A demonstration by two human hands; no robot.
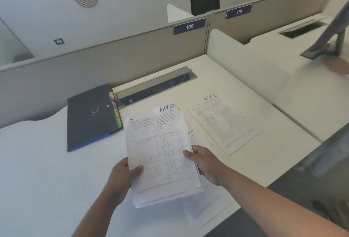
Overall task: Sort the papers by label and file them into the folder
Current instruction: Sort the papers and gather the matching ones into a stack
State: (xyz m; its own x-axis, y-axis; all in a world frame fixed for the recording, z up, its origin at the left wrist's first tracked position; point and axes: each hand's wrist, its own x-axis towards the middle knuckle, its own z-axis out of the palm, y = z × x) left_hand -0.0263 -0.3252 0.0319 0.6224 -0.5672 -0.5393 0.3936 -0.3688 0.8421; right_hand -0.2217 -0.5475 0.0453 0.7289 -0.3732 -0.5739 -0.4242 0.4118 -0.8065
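Note:
I hold a stack of printed papers (151,161) above the white desk (37,161). My left hand (122,176) grips the stack's left edge, thumb on top. My right hand (204,163) pinches the right edge of the top sheet (170,142), which is headed ADMIN in handwriting. A single sheet (224,121), also headed ADMIN, lies flat on the desk to the right. Another labelled sheet (191,134) peeks out from under the held stack. The dark folder (90,117) with coloured tabs lies closed at the back left.
A cable slot (156,87) with a raised lid runs along the desk's back. Grey partitions marked 109 (189,26) and 110 enclose the desk. Another person's hand (338,64) rests near a monitor stand (324,47) on the neighbouring desk at right.

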